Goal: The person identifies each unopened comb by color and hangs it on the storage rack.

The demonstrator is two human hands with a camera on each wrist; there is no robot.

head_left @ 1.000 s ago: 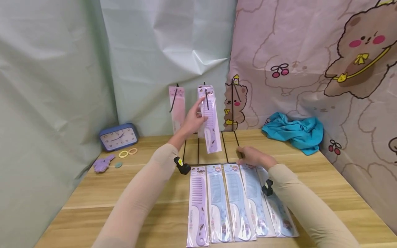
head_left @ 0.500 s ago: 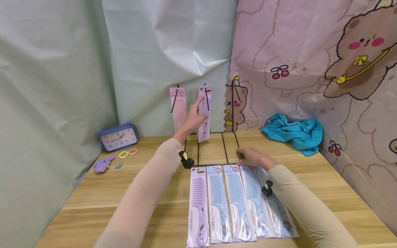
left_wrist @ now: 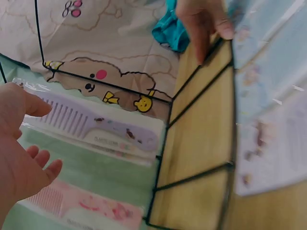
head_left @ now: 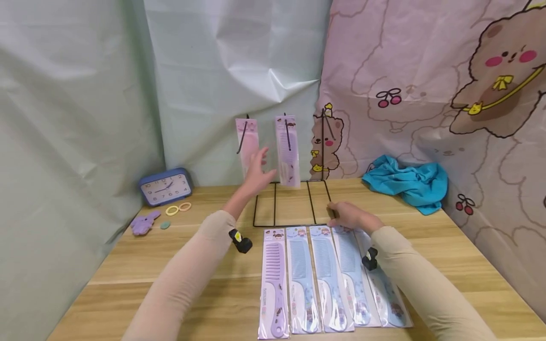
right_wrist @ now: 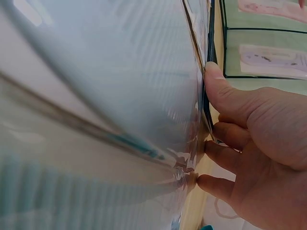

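My left hand [head_left: 257,175] is held in the air with fingers spread, holding nothing. It is between a hanging packaged pink comb [head_left: 250,142] and a packaged purple comb [head_left: 290,163], which both hang from hooks of a black wire rack [head_left: 312,203]. In the left wrist view, thumb and fingers are apart beside the purple comb [left_wrist: 112,125]. My right hand [head_left: 351,215] grips the front right corner of the rack's base, thumb against the wire in the right wrist view. A packaged purple comb [head_left: 275,284] and several packaged blue combs [head_left: 302,279] lie in front of the rack.
A blue clock [head_left: 166,187] stands at the left rear of the wooden table [head_left: 128,284]. Near it are two hair ties [head_left: 172,211], a purple plush-like item [head_left: 144,223] and a small green disc [head_left: 165,225]. Teal cloth [head_left: 405,182] lies at the right rear.
A front packaged purple comb, tilted out from the hook, has settled back and hangs there. My left hand has let go and drawn back left and down. The right hand has stayed put.
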